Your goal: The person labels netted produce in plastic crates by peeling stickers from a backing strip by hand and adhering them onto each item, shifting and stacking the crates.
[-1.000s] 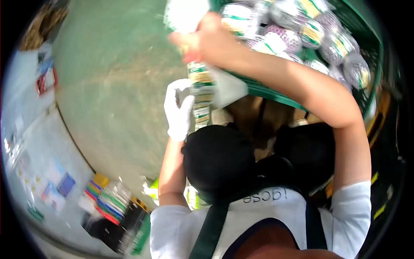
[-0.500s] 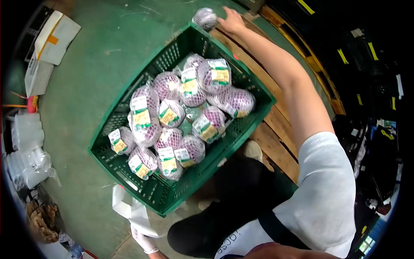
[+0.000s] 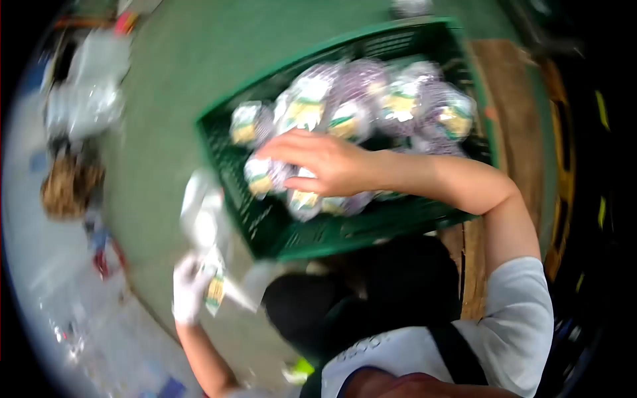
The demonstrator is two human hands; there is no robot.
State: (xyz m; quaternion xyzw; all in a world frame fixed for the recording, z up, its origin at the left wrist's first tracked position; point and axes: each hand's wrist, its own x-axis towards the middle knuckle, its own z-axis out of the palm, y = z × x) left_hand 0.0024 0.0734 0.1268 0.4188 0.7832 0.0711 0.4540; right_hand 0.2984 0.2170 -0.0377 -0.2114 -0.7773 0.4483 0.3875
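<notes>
Head view, left to right. The gloved left hand [image 3: 190, 292] is mostly closed, fingers curled on the looped label strip [image 3: 206, 225], whose 1 clearly visible green-and-yellow label [image 3: 215, 292] hangs beside the thumb. Good handling would keep this strip off the floor [image 3: 156, 132] and untwisted, adhesive faces apart, held by its backing.

Centre: the green crate [image 3: 312, 251] holds netted purple packs [image 3: 361, 83], many already labelled. The bare right hand [image 3: 325, 159] is part open above the near-left packs, thumb apart from the fingers; blur hides whether it touches a pack or carries a label. Light, flat fingertip pressure would suit the rounded, slippery film better than a pinch. Farther right, wooden boards [image 3: 517, 126] lie beside the crate; 1 wrapped pack [image 3: 411, 8] sits outside its far rim.

Compared with 0.5 s earlier, the right hand has come from that outlying pack to the near-left packs. The left hand is more fully in view, its label now visible. The crate appears turned, probably through camera motion.
</notes>
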